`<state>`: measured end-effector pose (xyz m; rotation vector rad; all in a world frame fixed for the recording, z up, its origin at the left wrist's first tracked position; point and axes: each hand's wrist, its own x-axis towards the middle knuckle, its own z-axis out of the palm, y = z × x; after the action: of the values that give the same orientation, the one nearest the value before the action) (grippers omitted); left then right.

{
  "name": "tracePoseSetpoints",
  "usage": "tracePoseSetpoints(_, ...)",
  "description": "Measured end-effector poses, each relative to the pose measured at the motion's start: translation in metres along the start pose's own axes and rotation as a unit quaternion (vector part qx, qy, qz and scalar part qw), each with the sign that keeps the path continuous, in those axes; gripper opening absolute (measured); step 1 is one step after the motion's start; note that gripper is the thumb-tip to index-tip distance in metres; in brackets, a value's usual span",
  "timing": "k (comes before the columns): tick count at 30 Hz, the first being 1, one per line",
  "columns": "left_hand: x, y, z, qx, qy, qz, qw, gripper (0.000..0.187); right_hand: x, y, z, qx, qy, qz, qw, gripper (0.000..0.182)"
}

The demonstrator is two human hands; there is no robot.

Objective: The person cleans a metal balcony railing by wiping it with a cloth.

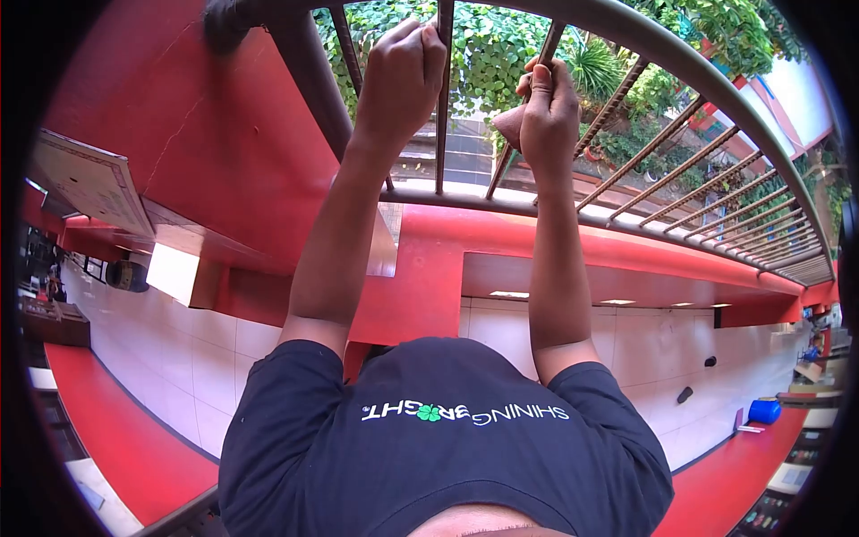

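My left hand [404, 76] is closed, its fingertips right beside an upright ribbed metal bar [441, 134] of the railing; what its fingers hold is hidden. To the right, my right hand [549, 121] is closed around a folded brown piece [509, 125], like sandpaper or cloth, pressed at another railing bar [556, 38]. The thumb lies along the upper side of the fold. Both arms stretch forward from a dark printed T-shirt [447, 447].
A curved dark top rail [662, 40] and a bottom rail [501, 203] frame several bars. Green plants [497, 45] grow beyond. A red wall [224, 116] stands at left. Below lie a pale tiled floor [617, 358], a blue bucket [764, 411] and dark footwear [685, 395].
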<state>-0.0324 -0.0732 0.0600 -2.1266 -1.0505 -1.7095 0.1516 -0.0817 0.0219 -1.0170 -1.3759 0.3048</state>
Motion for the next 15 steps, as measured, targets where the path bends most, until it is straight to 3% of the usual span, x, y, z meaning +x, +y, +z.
tracePoseSetpoints(3,-0.039,-0.019,0.017,-0.027,0.006,-0.011,1.0,0.037,0.0,-0.002,0.001,0.003,0.002,0.014,1.0,0.017)
tracePoseSetpoints(6,-0.021,-0.005,0.001,0.005,-0.04,-0.029,0.999,0.036,0.0,0.0,0.0,-0.001,0.001,0.013,1.0,0.017)
tracePoseSetpoints(7,-0.008,-0.004,-0.002,0.003,-0.016,0.002,1.0,0.035,0.0,-0.001,0.001,-0.004,0.01,0.01,1.0,0.017)
tracePoseSetpoints(8,0.0,0.003,-0.009,0.029,-0.048,-0.03,0.998,0.034,-0.001,-0.001,0.002,-0.009,0.013,0.017,1.0,0.017)
tracePoseSetpoints(10,-0.009,0.001,-0.003,0.019,-0.038,-0.014,0.999,0.032,-0.001,0.002,0.004,0.024,0.02,0.015,0.999,0.017)
tracePoseSetpoints(12,-0.038,-0.006,0.002,0.022,-0.09,-0.044,0.995,0.031,-0.001,-0.004,0.0,-0.006,0.021,0.001,1.0,0.016)
tracePoseSetpoints(15,-0.047,-0.009,0.007,0.005,-0.099,-0.049,0.994,0.034,-0.003,-0.009,-0.003,0.019,-0.009,0.058,0.998,0.02)
